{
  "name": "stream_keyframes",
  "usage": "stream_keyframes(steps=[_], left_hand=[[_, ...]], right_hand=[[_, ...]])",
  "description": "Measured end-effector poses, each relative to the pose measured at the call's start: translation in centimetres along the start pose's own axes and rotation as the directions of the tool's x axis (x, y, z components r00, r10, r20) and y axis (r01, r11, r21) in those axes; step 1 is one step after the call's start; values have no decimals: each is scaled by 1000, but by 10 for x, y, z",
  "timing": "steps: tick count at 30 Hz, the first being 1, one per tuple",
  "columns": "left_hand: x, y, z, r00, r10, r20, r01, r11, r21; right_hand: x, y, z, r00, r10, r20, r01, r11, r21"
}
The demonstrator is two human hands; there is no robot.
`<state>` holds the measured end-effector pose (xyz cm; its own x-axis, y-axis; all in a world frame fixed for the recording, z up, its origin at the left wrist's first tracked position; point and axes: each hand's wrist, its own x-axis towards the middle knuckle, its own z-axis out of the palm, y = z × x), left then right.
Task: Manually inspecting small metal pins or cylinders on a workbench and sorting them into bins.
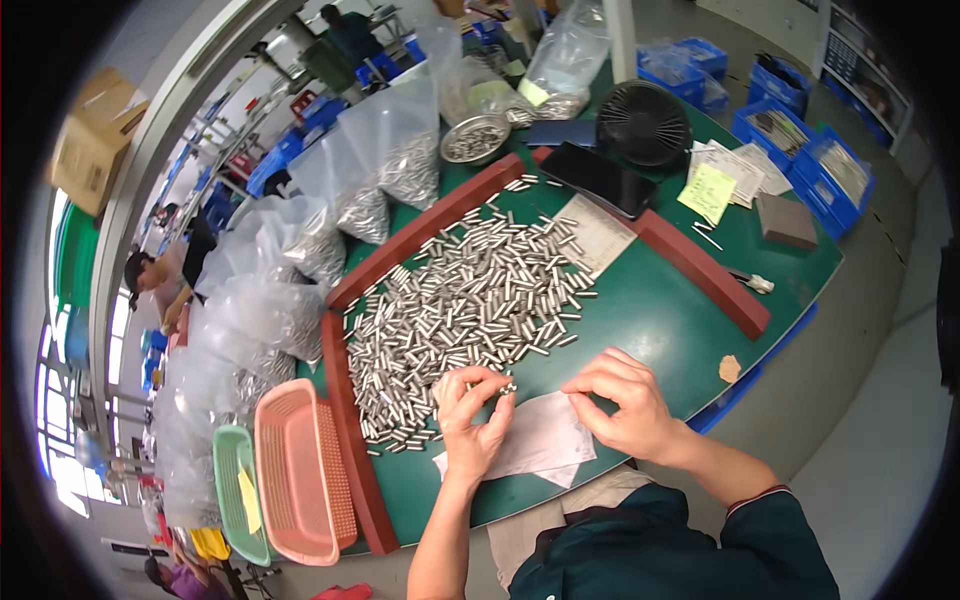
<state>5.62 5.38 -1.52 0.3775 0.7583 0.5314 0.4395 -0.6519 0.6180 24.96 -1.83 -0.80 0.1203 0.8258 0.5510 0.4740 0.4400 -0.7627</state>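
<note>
Nearest the camera I see a dark green sleeve [700, 540] at the lower edge, with both forearms reaching up onto a green table [660, 320]. At centre, the left hand [472, 415] has its fingertips pressed together, pinching a few small metal pins [505, 388] that stick out to its right. Just right of it, the right hand [618, 405] is curled with fingers drawn together toward the thumb; I cannot tell whether it grips anything. Both hands hover over a white paper sheet [545, 440] lying on the near edge of the table. Just beyond the left hand, touching its far side, spreads a large pile of metal pins [470, 300], bounded by a dark red wooden frame [345, 440] on the left and far sides. Left of the frame sit a pink plastic basket [295, 470] and a green basket [235, 490]. Clear bags of pins [385, 165] crowd the far left. Farther off lie a black phone [600, 178] and a black fan [643, 122].
</note>
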Motion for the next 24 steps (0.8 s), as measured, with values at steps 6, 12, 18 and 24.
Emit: stream_keyframes(steps=[6,12,18,24], left_hand=[[-8,-13,-10,995,-31,-92,16,986,-164],[-13,-21,-11,984,-133,-119,105,972,-212],[-16,-27,-10,972,-217,-91,187,946,-263],[-19,-23,-12,941,-338,-27,304,877,-373]], right_hand=[[47,-3,35,969,-142,200,135,990,51],[55,5,58,953,-126,275,90,986,140],[49,8,69,971,-33,236,-10,983,183],[49,13,71,963,-147,226,109,979,175]])
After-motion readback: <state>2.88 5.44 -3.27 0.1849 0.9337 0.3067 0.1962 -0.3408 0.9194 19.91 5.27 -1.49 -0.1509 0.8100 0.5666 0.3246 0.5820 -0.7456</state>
